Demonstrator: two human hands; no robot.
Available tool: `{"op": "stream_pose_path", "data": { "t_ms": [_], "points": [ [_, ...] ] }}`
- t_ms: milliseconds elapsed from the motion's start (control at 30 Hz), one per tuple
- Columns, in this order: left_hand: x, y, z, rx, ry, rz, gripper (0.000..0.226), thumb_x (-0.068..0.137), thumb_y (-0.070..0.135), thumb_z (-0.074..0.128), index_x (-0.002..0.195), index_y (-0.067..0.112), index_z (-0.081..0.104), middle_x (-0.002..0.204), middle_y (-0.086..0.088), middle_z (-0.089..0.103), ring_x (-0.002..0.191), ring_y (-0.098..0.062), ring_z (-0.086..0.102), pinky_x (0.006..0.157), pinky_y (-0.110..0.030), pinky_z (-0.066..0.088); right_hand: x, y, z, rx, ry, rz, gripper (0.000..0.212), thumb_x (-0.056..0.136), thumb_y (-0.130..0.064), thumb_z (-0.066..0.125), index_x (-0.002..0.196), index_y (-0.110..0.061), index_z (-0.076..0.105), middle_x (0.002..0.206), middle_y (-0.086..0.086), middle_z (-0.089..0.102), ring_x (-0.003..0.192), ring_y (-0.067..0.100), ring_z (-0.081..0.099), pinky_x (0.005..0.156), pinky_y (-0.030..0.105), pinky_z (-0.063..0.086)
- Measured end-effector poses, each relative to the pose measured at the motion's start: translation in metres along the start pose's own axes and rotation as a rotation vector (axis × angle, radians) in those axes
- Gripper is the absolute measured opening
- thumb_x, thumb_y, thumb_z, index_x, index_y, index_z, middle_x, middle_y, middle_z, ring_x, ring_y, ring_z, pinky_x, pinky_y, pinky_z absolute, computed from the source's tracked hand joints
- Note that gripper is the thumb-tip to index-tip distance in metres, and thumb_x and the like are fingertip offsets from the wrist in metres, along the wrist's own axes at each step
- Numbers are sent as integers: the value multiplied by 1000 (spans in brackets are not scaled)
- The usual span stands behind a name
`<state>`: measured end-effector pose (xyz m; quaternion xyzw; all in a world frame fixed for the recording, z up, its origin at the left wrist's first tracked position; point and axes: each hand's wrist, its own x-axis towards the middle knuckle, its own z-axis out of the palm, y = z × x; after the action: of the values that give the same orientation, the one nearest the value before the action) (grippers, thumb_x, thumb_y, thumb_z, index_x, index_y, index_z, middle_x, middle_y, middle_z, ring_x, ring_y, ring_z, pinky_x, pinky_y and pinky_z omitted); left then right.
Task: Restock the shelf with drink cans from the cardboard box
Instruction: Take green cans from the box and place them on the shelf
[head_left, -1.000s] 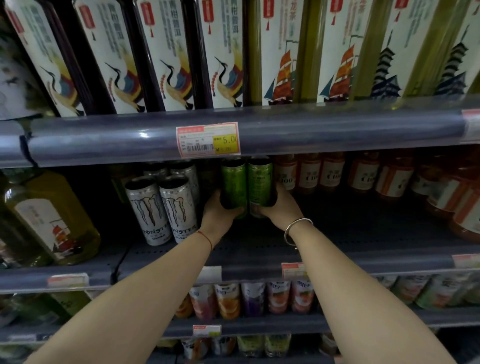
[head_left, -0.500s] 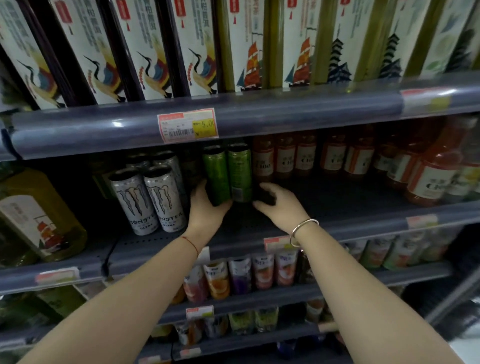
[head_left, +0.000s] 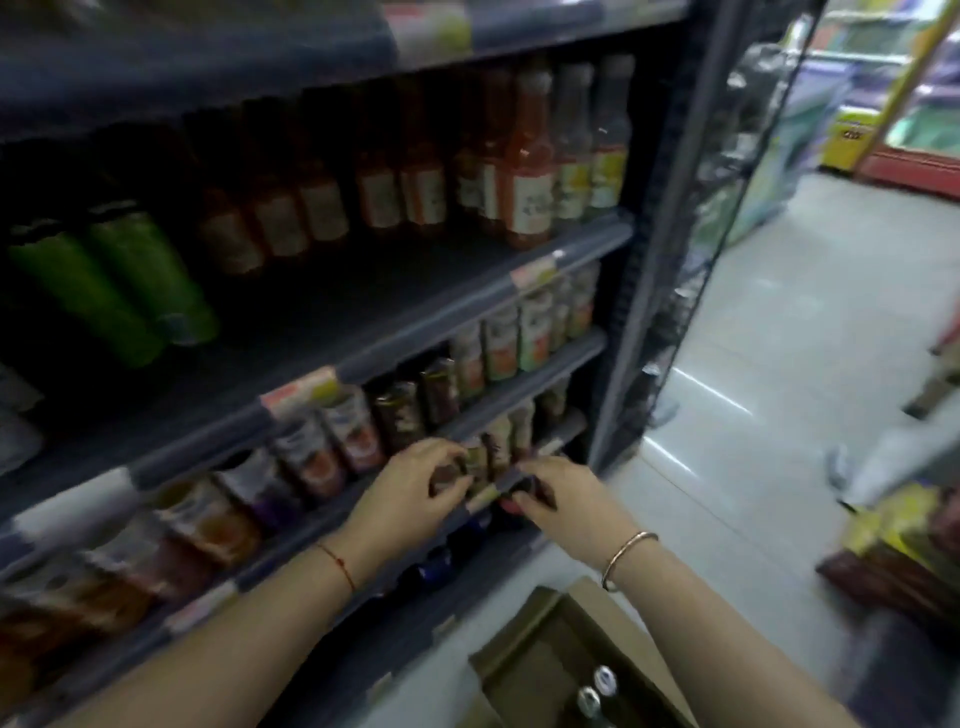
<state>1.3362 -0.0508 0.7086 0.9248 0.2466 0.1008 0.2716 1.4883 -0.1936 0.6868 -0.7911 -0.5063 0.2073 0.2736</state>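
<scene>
Two tall green drink cans (head_left: 111, 283) stand side by side on the dark middle shelf (head_left: 363, 306), at the left of the blurred head view. Both of my hands are off them and hang low in front of the lower shelves. My left hand (head_left: 415, 491) has loosely curled fingers and holds nothing. My right hand (head_left: 563, 501), with a bangle on the wrist, is also empty. Below my right forearm sits the open cardboard box (head_left: 519, 647), with two silver can tops (head_left: 597, 688) showing inside it.
Orange-red bottles (head_left: 527, 171) fill the right end of the middle shelf. Small jars and cans (head_left: 337, 436) line the shelves below. The shelf's upright post (head_left: 654, 260) ends the unit, with pale floor (head_left: 753, 364) to its right and packaged goods (head_left: 893, 551) on the floor.
Both hands let go of the green cans and dropped away from the middle shelf. My view swung right and down, bringing the box and the aisle floor into sight.
</scene>
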Motion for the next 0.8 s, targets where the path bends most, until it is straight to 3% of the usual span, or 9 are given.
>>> {"op": "stream_pose_path", "data": {
  "t_ms": [167, 267, 333, 400, 600, 733, 800],
  "points": [
    [18, 2, 125, 18, -333, 130, 37, 93, 35, 55, 128, 23, 56, 127, 11, 53, 117, -5, 50, 94, -12, 34, -62, 106, 56, 10, -24, 362, 38, 93, -31, 53, 128, -17, 55, 130, 4, 58, 121, 21, 53, 102, 24, 35],
    [27, -15, 210, 33, -469, 186, 40, 94, 38, 53, 131, 23, 53, 129, 11, 52, 118, -5, 50, 93, -12, 34, -90, 169, 104, 11, -27, 519, 39, 93, -31, 51, 129, -14, 55, 131, 7, 58, 121, 24, 53, 99, 29, 38],
    [29, -34, 271, 47, -538, 224, 40, 94, 36, 53, 131, 22, 52, 129, 9, 53, 119, -8, 51, 95, -17, 37, -103, 212, 142, -20, -57, 598, 36, 94, -29, 49, 126, -15, 56, 127, 5, 59, 118, 25, 53, 89, 28, 37],
    [31, -57, 333, 68, -598, 283, 37, 94, 34, 53, 129, 22, 53, 125, 7, 55, 116, -11, 53, 93, -21, 42, -113, 260, 188, -10, -57, 647, 31, 92, -26, 50, 119, -16, 59, 120, 5, 63, 113, 25, 56, 81, 27, 37],
    [38, -136, 529, 198, -767, 476, 40, 90, 28, 56, 128, 14, 54, 130, -3, 54, 119, -19, 51, 99, -30, 42, -123, 405, 329, 24, -13, 755, 31, 89, -26, 51, 115, -12, 62, 117, 7, 63, 108, 26, 59, 90, 35, 46],
    [34, -188, 639, 279, -856, 546, 33, 86, 31, 59, 113, 12, 59, 117, -6, 56, 107, -26, 57, 86, -37, 50, -119, 480, 418, 1, -57, 753, 26, 87, -27, 53, 107, -13, 63, 108, 9, 60, 102, 28, 60, 86, 36, 46],
    [30, -213, 680, 277, -876, 568, 34, 85, 35, 59, 111, 13, 58, 113, -7, 56, 104, -27, 57, 83, -38, 50, -119, 507, 456, 11, -55, 757, 30, 86, -24, 54, 113, -14, 61, 112, 9, 59, 105, 28, 59, 88, 36, 46]
  ]
}}
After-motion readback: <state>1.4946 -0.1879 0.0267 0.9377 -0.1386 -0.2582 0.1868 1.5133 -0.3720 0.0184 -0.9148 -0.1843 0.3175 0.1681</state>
